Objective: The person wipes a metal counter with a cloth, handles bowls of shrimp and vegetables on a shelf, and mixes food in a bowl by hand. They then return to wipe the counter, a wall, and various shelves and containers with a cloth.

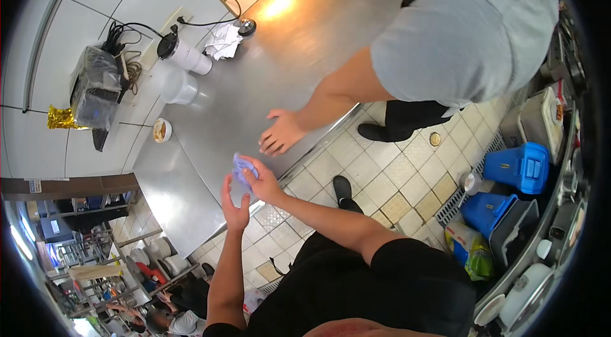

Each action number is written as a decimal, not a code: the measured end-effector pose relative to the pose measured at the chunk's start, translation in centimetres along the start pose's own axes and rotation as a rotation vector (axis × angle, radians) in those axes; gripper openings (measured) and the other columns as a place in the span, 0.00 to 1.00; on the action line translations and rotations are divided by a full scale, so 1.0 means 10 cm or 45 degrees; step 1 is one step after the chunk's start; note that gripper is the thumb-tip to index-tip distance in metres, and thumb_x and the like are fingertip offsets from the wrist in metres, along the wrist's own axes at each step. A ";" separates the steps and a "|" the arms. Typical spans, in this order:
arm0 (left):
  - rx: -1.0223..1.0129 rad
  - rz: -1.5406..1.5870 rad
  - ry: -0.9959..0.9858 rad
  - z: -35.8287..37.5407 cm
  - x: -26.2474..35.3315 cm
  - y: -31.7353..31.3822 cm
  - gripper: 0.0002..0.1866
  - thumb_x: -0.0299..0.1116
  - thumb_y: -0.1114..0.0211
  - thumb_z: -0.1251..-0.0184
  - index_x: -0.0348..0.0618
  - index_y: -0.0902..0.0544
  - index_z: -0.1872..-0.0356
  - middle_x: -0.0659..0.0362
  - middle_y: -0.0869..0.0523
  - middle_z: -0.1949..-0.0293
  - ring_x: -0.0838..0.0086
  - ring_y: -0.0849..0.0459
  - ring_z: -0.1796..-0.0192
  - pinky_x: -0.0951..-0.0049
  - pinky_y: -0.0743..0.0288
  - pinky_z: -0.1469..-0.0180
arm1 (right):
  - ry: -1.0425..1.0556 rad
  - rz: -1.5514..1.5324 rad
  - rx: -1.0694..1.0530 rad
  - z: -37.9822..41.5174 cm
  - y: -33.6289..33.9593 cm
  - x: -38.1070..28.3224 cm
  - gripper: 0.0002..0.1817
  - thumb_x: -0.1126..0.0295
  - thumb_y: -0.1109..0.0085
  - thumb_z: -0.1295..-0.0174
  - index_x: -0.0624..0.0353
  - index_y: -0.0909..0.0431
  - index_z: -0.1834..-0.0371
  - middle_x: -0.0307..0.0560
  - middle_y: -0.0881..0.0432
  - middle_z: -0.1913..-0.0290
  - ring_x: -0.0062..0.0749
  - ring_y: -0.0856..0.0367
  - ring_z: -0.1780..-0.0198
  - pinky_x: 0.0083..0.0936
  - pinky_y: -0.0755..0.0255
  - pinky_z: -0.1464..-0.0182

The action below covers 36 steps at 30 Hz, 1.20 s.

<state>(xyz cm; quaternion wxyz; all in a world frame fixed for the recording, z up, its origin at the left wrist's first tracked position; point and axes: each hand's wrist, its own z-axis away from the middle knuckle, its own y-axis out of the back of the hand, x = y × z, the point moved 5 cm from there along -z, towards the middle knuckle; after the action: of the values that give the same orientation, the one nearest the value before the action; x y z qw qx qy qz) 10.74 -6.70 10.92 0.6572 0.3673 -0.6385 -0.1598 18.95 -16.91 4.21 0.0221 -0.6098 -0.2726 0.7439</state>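
My right hand (264, 185) is closed on a crumpled light-purple cloth (242, 168), just above the edge of the steel counter (267, 70). Its thumb presses against the cloth. Close beside it, my left hand (235, 210) is open, thumb and fingers apart, with nothing visible in it. A co-worker's hand (283, 133) is stretched out over the counter, a short way beyond the cloth and not touching it.
A co-worker in a grey shirt (464, 38) stands close at the right. A white tumbler (188, 58), a clear tub (179, 87), crumpled paper (224, 41), a call bell (247, 26) and a small bowl (162, 131) line the wall. Blue bins (519, 168) stand on the tiled floor.
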 end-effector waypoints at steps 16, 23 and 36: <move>0.060 -0.881 0.162 0.24 -1.71 0.38 0.38 0.50 0.40 0.30 0.43 0.38 0.24 0.49 0.41 0.22 0.49 0.45 0.21 0.47 0.54 0.23 | 0.569 1.873 -0.444 -0.32 -0.06 0.13 0.34 0.53 0.48 0.31 0.51 0.38 0.23 0.52 0.45 0.20 0.53 0.53 0.18 0.52 0.60 0.20; 0.055 -0.806 0.229 0.23 -1.68 0.46 0.36 0.49 0.43 0.28 0.47 0.38 0.23 0.51 0.44 0.20 0.50 0.48 0.20 0.46 0.58 0.21 | 0.733 1.883 -0.958 -0.30 0.19 0.23 0.33 0.50 0.51 0.28 0.51 0.37 0.23 0.45 0.41 0.20 0.48 0.49 0.19 0.48 0.54 0.20; 0.112 -0.684 0.218 0.21 -1.77 0.59 0.35 0.46 0.39 0.35 0.46 0.32 0.28 0.50 0.37 0.23 0.50 0.42 0.22 0.44 0.53 0.23 | 0.147 2.237 0.618 -2.75 0.66 -0.15 0.40 0.45 0.59 0.29 0.61 0.46 0.20 0.53 0.49 0.18 0.65 0.58 0.19 0.54 0.65 0.20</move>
<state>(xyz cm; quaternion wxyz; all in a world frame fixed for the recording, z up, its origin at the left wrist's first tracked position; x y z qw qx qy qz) 4.85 8.73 2.00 0.6264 0.5636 -0.4667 -0.2688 46.52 -12.64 -0.28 -0.4110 -0.6128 0.4554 0.4982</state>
